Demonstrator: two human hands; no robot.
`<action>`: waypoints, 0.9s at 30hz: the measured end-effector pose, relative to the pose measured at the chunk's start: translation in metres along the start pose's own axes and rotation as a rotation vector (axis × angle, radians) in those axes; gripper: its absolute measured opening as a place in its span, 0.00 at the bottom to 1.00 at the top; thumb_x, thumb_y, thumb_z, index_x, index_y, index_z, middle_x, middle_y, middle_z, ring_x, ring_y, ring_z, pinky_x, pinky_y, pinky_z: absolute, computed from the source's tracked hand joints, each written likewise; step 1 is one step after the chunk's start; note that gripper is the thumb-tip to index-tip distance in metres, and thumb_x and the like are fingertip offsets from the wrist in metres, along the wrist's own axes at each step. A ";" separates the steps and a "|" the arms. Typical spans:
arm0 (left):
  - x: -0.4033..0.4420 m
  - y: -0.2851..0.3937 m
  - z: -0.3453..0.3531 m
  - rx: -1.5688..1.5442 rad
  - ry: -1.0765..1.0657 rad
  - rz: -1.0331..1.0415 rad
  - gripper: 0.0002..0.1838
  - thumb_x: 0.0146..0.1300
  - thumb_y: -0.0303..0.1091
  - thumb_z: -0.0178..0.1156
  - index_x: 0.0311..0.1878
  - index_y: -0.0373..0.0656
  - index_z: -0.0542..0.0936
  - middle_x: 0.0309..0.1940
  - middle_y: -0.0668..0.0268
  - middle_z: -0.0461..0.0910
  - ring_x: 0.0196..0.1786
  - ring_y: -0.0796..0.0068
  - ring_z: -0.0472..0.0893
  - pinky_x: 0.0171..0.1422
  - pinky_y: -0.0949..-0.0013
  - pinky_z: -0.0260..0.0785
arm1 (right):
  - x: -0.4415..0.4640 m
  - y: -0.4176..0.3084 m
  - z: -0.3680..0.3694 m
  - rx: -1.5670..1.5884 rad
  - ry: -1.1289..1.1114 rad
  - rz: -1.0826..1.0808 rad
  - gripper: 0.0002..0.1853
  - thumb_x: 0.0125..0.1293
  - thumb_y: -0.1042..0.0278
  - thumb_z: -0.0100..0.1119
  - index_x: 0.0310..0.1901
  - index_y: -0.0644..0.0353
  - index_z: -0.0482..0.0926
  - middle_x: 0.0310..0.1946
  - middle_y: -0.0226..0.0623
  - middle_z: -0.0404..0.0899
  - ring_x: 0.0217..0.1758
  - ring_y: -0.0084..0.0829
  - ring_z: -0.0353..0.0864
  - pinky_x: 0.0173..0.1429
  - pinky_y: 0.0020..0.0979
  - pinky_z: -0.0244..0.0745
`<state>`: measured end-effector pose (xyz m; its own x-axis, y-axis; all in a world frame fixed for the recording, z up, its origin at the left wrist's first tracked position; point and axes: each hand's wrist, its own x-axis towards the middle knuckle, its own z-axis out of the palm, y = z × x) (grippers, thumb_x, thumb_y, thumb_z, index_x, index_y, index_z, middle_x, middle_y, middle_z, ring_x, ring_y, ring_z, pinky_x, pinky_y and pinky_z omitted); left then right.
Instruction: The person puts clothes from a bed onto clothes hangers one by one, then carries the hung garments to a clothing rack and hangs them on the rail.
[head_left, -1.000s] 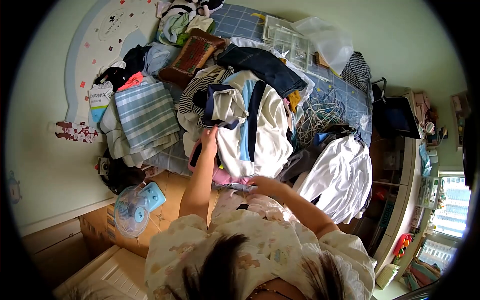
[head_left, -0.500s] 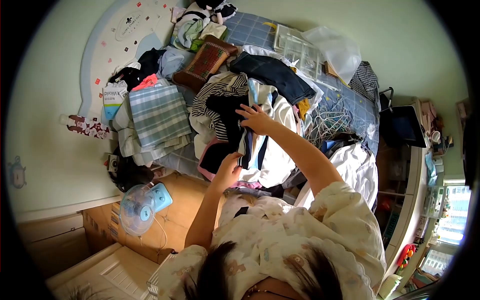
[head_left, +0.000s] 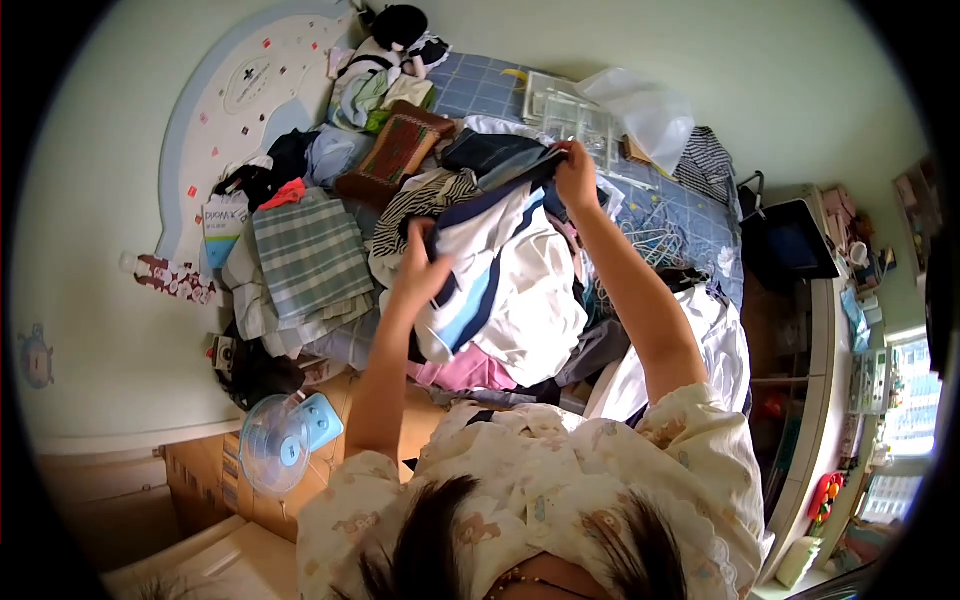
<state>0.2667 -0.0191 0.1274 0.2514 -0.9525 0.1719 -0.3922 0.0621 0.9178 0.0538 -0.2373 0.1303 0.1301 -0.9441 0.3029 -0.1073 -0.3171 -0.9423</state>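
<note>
Above the pile on the bed I hold up a white garment [head_left: 500, 275] with navy and light blue stripes. My right hand [head_left: 577, 180] is closed on its dark edge at the upper right. At the other end, my left hand [head_left: 422, 270] grips the navy edge, its thumb lying over the near side. Beneath the garment a pink cloth [head_left: 470, 370] shows. A black-and-cream striped cloth [head_left: 425, 205] lies beside my left hand, and dark blue jeans [head_left: 490, 152] are just behind the garment.
A folded plaid cloth [head_left: 312, 245] tops a stack at left, near a brown patterned bag [head_left: 395, 155]. Tangled hangers [head_left: 650, 240], a clear plastic box [head_left: 570, 110] and white clothing [head_left: 715, 345] are at right. A small fan [head_left: 275, 445] stands on the floor.
Both hands have lifted and spread the striped garment from the pile. My right hand moved right and away from me, my left hand left and away. The black cloth is largely covered now.
</note>
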 end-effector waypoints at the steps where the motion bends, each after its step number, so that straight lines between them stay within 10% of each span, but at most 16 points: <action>1: 0.020 0.004 -0.002 0.098 0.073 0.059 0.29 0.55 0.30 0.55 0.60 0.36 0.60 0.49 0.47 0.73 0.54 0.53 0.74 0.61 0.62 0.64 | 0.002 -0.023 -0.010 0.058 0.026 -0.010 0.19 0.55 0.86 0.39 0.45 0.63 0.76 0.35 0.35 0.77 0.37 0.25 0.75 0.43 0.23 0.69; 4: 0.066 0.039 -0.019 0.330 0.137 0.264 0.23 0.57 0.29 0.56 0.56 0.38 0.64 0.49 0.46 0.75 0.55 0.43 0.73 0.59 0.54 0.65 | 0.009 -0.088 -0.050 0.130 0.046 -0.057 0.19 0.59 0.85 0.40 0.49 0.62 0.76 0.34 0.31 0.76 0.35 0.20 0.73 0.39 0.20 0.69; 14: 0.083 0.219 -0.080 0.667 0.393 0.641 0.16 0.50 0.31 0.65 0.43 0.47 0.74 0.37 0.65 0.81 0.42 0.63 0.81 0.45 0.62 0.72 | -0.049 -0.280 -0.154 -0.286 0.180 -0.649 0.13 0.64 0.79 0.48 0.47 0.60 0.78 0.30 0.32 0.78 0.29 0.15 0.71 0.33 0.17 0.66; 16: 0.067 0.250 -0.091 0.585 0.482 0.632 0.14 0.51 0.32 0.66 0.42 0.47 0.76 0.32 0.67 0.81 0.37 0.68 0.80 0.42 0.65 0.72 | -0.056 -0.297 -0.182 -0.456 0.298 -0.749 0.14 0.67 0.80 0.47 0.51 0.62 0.78 0.40 0.31 0.80 0.44 0.19 0.75 0.51 0.20 0.69; 20: 0.043 0.285 -0.106 0.394 0.551 0.726 0.08 0.58 0.28 0.63 0.42 0.44 0.79 0.21 0.69 0.78 0.22 0.85 0.72 0.30 0.79 0.65 | -0.068 -0.322 -0.200 -0.274 0.384 -0.828 0.12 0.69 0.77 0.46 0.50 0.65 0.77 0.41 0.29 0.79 0.44 0.18 0.76 0.53 0.19 0.68; 27: 0.048 0.288 -0.099 0.208 0.396 0.769 0.11 0.63 0.23 0.56 0.49 0.39 0.80 0.35 0.60 0.82 0.37 0.82 0.78 0.42 0.79 0.69 | -0.070 -0.302 -0.173 0.093 0.367 -0.534 0.12 0.69 0.72 0.47 0.49 0.65 0.77 0.39 0.30 0.79 0.39 0.18 0.76 0.46 0.17 0.69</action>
<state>0.2530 -0.0175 0.4356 0.1249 -0.4942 0.8603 -0.7218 0.5497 0.4205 -0.0931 -0.0910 0.4183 -0.2047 -0.6334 0.7462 -0.0335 -0.7574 -0.6521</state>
